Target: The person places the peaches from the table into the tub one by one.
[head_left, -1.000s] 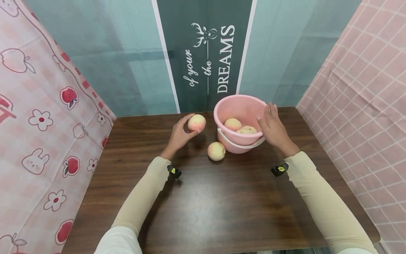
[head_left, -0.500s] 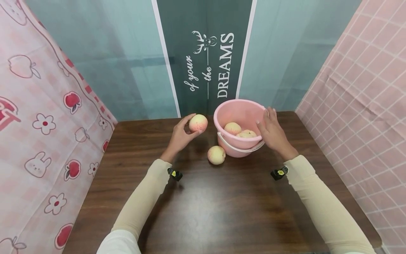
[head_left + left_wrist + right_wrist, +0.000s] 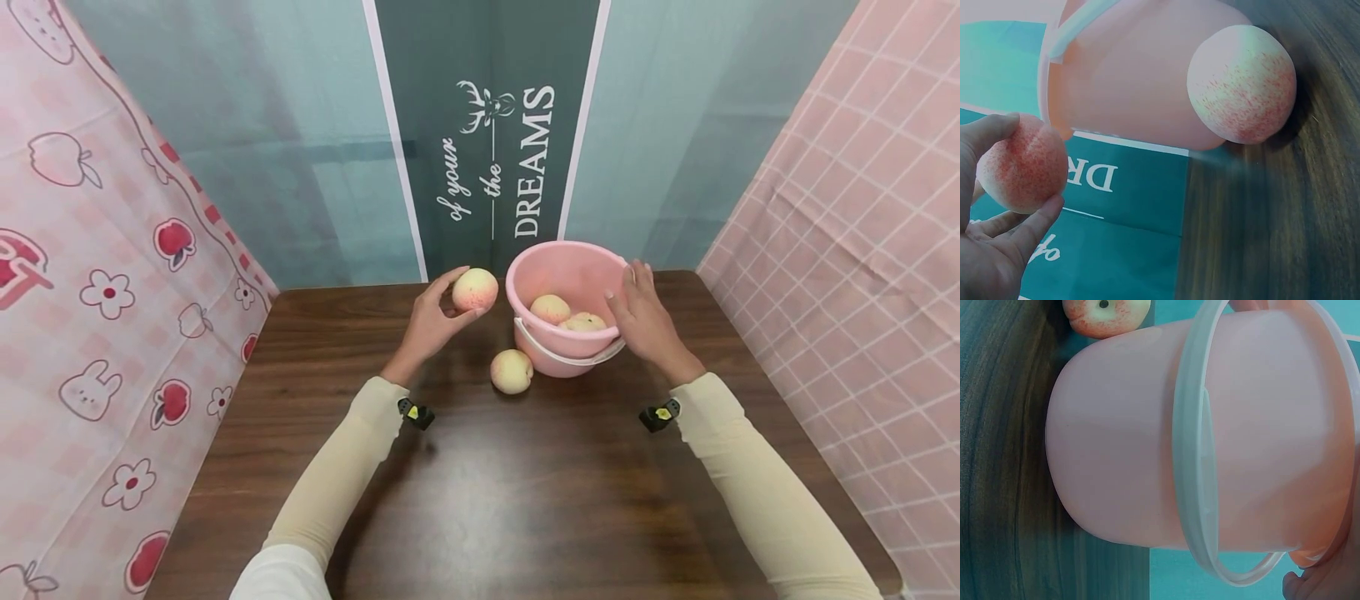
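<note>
Between thumb and fingertips my left hand [image 3: 431, 323] pinches a pale peach [image 3: 477, 290] with a red-speckled side, raised just left of the pink bucket [image 3: 576, 271]. The left wrist view shows this held peach [image 3: 1025, 167] near the bucket's rim. My right hand [image 3: 651, 323] holds the bucket's right rim, thumb on the inner side and fingers outside. Inside the bucket lie a peach [image 3: 551, 308] and at least one more peach [image 3: 583, 322], partly hidden by the front rim. Another peach [image 3: 512, 372] rests on the table against the bucket's lower left.
A white handle [image 3: 573, 362] hangs down across the bucket's front. The dark wooden table [image 3: 487, 500] ends at a green-blue curtain [image 3: 300, 167] behind. Patterned pink cloths stand along the left [image 3: 112, 333] and right [image 3: 847, 275] sides.
My left hand has moved slightly right with the peach, closer to the bucket. The right hand stays at the rim. The whole head view has shifted a little as the head tilted.
</note>
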Available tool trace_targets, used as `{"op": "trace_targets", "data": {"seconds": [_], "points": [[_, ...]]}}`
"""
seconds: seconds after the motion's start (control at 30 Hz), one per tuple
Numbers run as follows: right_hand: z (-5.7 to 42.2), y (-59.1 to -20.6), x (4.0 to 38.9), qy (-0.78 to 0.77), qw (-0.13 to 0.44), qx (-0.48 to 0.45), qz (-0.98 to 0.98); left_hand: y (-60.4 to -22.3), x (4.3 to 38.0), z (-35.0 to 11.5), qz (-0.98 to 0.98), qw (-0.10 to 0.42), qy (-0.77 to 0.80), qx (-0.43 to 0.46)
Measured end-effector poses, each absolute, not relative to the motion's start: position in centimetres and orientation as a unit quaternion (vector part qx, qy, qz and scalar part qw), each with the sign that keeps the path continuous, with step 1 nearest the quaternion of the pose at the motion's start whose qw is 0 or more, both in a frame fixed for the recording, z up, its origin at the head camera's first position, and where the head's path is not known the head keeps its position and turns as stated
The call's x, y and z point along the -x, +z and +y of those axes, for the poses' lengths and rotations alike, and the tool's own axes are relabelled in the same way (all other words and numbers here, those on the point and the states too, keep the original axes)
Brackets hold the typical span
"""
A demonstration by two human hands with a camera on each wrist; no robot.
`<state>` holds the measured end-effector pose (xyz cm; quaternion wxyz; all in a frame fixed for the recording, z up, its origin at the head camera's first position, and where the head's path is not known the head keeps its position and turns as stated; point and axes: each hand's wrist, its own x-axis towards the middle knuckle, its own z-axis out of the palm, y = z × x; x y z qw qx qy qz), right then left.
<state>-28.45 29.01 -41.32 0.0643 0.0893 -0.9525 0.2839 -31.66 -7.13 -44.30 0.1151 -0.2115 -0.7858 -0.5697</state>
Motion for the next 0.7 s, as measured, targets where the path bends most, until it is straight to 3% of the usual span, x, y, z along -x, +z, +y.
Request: {"op": "trace_targets", "data": {"seconds": [0.7], "points": [[28.9,-41.5,28.3,0.285,0.068,-0.091,-0.952,-43.2,31.1,-6.2,-0.789,0.124,-0.555,0.232]]}}
